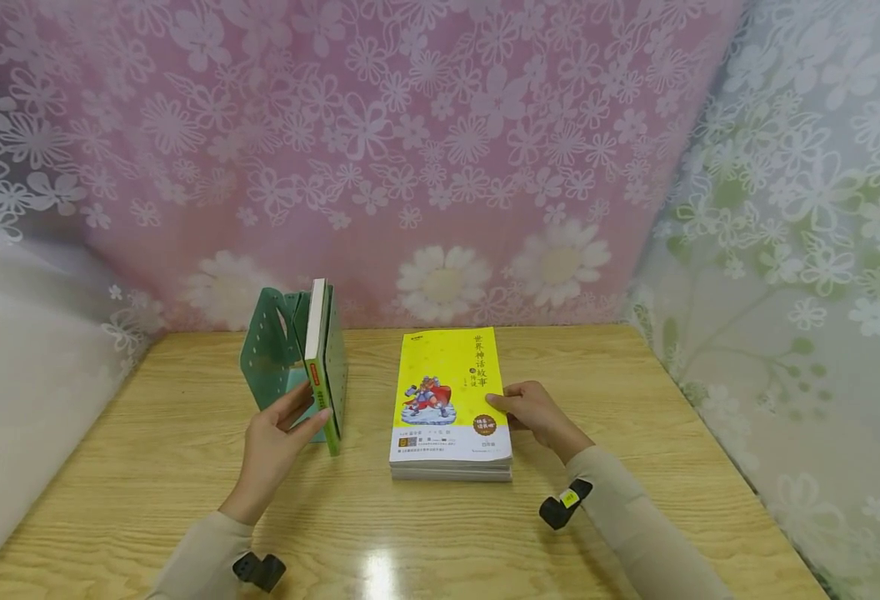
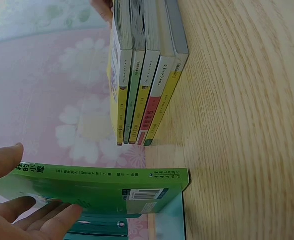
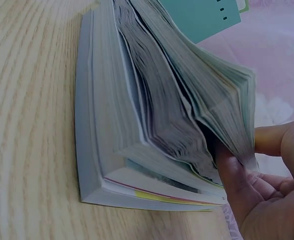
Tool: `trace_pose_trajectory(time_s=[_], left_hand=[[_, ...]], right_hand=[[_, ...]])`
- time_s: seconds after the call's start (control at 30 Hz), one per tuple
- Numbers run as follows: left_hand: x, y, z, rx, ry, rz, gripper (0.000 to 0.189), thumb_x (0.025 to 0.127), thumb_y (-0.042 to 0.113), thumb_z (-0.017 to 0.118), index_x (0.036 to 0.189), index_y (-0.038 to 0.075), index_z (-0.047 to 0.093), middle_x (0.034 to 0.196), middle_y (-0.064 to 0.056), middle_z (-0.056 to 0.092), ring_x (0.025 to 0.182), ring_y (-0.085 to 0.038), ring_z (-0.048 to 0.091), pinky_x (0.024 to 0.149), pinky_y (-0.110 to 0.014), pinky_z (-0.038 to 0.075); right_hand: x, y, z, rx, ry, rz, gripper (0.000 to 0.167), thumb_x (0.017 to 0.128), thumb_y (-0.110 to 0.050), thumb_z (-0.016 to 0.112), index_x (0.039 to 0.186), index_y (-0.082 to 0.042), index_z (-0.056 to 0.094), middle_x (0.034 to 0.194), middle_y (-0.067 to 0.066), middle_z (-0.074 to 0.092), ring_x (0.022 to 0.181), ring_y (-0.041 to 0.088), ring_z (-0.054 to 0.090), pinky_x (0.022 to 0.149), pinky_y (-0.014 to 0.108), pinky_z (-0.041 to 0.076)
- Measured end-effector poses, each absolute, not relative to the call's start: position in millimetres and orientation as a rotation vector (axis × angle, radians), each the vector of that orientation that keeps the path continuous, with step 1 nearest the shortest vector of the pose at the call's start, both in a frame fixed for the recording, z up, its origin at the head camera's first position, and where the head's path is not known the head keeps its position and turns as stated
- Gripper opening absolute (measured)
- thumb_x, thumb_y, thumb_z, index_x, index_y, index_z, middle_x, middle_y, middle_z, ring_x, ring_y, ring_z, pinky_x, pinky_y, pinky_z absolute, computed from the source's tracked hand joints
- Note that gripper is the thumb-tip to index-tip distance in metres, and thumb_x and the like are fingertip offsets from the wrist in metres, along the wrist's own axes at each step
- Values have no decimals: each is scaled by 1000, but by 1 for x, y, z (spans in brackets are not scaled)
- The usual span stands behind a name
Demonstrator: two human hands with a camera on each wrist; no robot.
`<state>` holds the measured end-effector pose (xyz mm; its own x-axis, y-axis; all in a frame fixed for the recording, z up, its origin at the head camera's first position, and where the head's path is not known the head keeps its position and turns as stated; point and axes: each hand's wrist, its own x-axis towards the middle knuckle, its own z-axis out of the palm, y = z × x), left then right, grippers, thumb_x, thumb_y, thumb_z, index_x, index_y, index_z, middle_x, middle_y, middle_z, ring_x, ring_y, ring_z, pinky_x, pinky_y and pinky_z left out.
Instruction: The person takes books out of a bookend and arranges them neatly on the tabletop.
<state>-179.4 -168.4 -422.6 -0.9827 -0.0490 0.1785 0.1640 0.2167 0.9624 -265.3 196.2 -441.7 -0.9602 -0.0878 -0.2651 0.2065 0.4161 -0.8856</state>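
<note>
In the head view a green book (image 1: 321, 408) stands upright in a green perforated book holder (image 1: 266, 348) at the left. My left hand (image 1: 275, 442) grips its lower part, fingers along the left cover and thumb across the spine; the left wrist view shows this green cover (image 2: 102, 187) close up. At the centre lies a stack of several books, topped by a yellow book (image 1: 440, 367). My right hand (image 1: 533, 414) pinches the top book's right edge, thumb on the cover and a finger underneath. In the right wrist view that book's page edges (image 3: 232, 110) are slightly raised.
Below the yellow book, the other stacked books (image 2: 157, 75) show yellow, green and red spines in the left wrist view. Everything stands on a wooden table (image 1: 605, 358). Flowered curtains (image 1: 440, 150) hang behind the table and along its sides.
</note>
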Motion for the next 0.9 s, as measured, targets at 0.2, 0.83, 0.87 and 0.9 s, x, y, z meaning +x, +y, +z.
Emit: trace_pose_trajectory(time_s=[0.2, 0.83, 0.87, 0.9], left_hand=[[-182, -166, -423, -113, -2265, -1886, 64, 88, 18, 71, 143, 1, 42, 142, -18, 46, 128, -28, 48, 87, -12, 48], [-186, -162, -427, -88, -2251, -1880, 66, 87, 15, 72, 143, -1, 41, 143, -17, 46, 129, -27, 48, 86, -9, 46], [-186, -162, -427, -85, -2251, -1880, 66, 87, 15, 72, 143, 0, 41, 143, -16, 46, 128, -27, 48, 86, -9, 46], [-186, -162, -427, -83, -2250, -1880, 66, 87, 15, 73, 143, -1, 41, 142, -17, 47, 128, -27, 48, 86, -9, 46]], right_hand=[[-266, 195, -440, 101, 2473, -1503, 27, 92, -24, 67, 92, 3, 68, 83, 9, 67, 68, 16, 64, 67, 34, 58], [-260, 212, -429, 99, 2524, -1465, 29, 89, -23, 70, 93, 6, 71, 81, 14, 68, 66, 18, 67, 72, 40, 59], [-260, 215, -430, 89, 2515, -1481, 30, 90, -22, 68, 95, 8, 70, 82, 15, 68, 68, 19, 67, 74, 41, 58], [-259, 217, -430, 83, 2502, -1502, 30, 92, -21, 67, 97, 9, 70, 84, 17, 69, 70, 20, 68, 74, 42, 58]])
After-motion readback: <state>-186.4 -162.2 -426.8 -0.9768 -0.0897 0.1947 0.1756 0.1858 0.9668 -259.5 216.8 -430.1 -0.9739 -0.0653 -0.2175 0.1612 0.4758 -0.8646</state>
